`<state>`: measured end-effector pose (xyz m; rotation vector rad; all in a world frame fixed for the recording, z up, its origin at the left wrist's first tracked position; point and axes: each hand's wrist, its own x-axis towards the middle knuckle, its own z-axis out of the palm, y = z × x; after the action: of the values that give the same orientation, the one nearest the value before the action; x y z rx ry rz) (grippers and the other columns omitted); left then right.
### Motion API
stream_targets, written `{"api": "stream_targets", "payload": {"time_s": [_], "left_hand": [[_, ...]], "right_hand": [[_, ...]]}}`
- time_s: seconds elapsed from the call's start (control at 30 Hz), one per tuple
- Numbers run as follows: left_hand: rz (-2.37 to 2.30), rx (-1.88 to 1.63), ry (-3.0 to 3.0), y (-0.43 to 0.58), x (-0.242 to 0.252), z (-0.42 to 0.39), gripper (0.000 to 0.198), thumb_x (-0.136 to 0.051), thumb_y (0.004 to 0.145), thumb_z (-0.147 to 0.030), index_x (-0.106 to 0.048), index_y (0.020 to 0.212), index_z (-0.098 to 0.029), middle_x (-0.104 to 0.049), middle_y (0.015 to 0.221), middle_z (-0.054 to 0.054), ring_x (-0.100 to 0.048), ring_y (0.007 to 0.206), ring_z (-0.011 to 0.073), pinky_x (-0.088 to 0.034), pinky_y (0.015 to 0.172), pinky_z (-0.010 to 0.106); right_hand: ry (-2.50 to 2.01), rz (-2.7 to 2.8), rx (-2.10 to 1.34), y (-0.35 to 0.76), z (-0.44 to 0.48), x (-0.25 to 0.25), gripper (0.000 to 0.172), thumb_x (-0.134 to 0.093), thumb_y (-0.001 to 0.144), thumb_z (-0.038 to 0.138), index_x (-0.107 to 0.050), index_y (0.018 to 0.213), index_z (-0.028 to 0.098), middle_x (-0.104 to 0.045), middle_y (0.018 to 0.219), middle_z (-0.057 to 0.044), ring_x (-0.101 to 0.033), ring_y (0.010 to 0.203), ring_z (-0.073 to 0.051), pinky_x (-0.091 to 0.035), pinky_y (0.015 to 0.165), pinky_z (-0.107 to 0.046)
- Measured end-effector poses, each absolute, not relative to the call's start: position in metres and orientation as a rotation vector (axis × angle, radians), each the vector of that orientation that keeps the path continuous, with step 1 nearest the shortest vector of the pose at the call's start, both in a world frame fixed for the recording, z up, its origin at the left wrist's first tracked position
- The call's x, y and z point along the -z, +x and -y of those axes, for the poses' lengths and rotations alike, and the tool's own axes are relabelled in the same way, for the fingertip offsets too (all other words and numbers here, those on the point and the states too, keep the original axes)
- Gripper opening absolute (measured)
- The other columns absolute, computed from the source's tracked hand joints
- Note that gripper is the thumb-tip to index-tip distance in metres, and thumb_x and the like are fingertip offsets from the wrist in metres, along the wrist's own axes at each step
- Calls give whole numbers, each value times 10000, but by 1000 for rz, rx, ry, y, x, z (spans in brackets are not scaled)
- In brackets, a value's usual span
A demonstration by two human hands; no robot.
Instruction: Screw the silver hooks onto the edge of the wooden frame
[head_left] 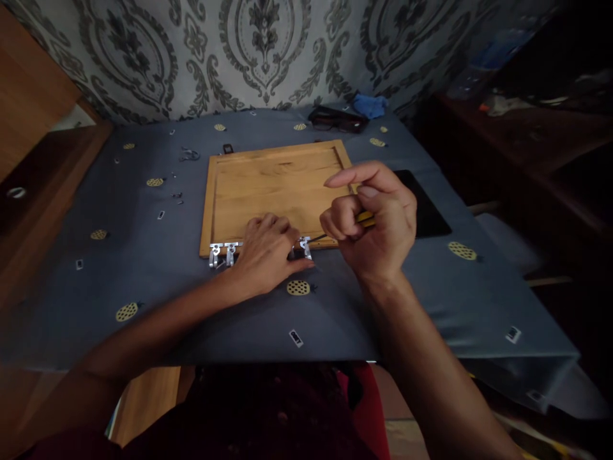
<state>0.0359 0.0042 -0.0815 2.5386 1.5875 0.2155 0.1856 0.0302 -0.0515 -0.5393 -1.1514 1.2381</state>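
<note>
A framed wooden panel (272,185) lies flat on the table, with silver metal hinges along its near edge. Two of them, a left hinge (215,254) and its neighbour (231,253), show fully; a right hinge (305,246) is partly covered. My left hand (265,252) grips the near edge, fingers bent over the wood and thumb beside the right hinge. In my right hand (371,220) is a screwdriver with a yellow and black handle, its thin shaft (317,238) pointing at the right hinge. My right index finger sticks out. Whether the tip sits in a screw, I cannot tell.
Several small metal pieces (177,195) and a bundle of thin grey items (189,154) lie left of the panel on the tablecloth (158,268). A black flat object (426,211) is at the right. Eyeglasses (338,120) and a blue cloth (370,105) lie behind.
</note>
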Motion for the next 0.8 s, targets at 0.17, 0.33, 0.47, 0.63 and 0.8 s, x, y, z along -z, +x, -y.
{"api": "stream_targets", "payload": {"time_s": [0.17, 0.33, 0.47, 0.63, 0.8], "left_hand": [[-1592, -265, 2490, 37, 81, -6, 407, -750, 862, -542, -704, 1051, -184, -666, 1140, 92, -525, 1140, 310, -419, 924, 445], [-1573, -236, 2452, 37, 77, -7, 413, -768, 851, -531, -701, 1033, -166, -671, 1145, 91, -524, 1157, 311, -406, 928, 436], [-1565, -246, 2445, 36, 77, -6, 410, -752, 866, -530, -704, 1040, -161, -667, 1134, 91, -521, 1164, 309, -396, 918, 432], [-1558, -241, 2480, 36, 77, -6, 413, -734, 874, -550, -705, 1033, -170, -662, 1112, 99, -520, 1162, 317, -385, 899, 427], [-1563, -215, 2488, 37, 77, -7, 412, -730, 880, -537, -714, 1034, -155, -659, 1115, 105, -524, 1158, 318, -395, 906, 442]], "right_hand": [[-577, 1191, -1228, 185, -29, 52, 125, -572, 868, 314, -668, 831, 243, -269, 402, 123, -136, 345, -81, -212, 412, -264], [-509, 1142, -1158, 182, -23, 46, 161, -536, 849, 201, -685, 803, 237, -270, 404, 112, -115, 350, -69, -195, 404, -249], [-514, 1074, -1141, 179, -21, 29, 174, -541, 837, 168, -687, 776, 242, -242, 418, 106, -104, 374, -71, -204, 419, -255], [-589, 1177, -1158, 173, -31, 21, 116, -560, 857, 227, -657, 800, 253, -243, 419, 103, -111, 379, -78, -179, 410, -262], [-600, 1214, -1129, 169, -39, 29, 71, -582, 860, 278, -634, 817, 254, -225, 410, 104, -94, 370, -77, -145, 393, -272]]}}
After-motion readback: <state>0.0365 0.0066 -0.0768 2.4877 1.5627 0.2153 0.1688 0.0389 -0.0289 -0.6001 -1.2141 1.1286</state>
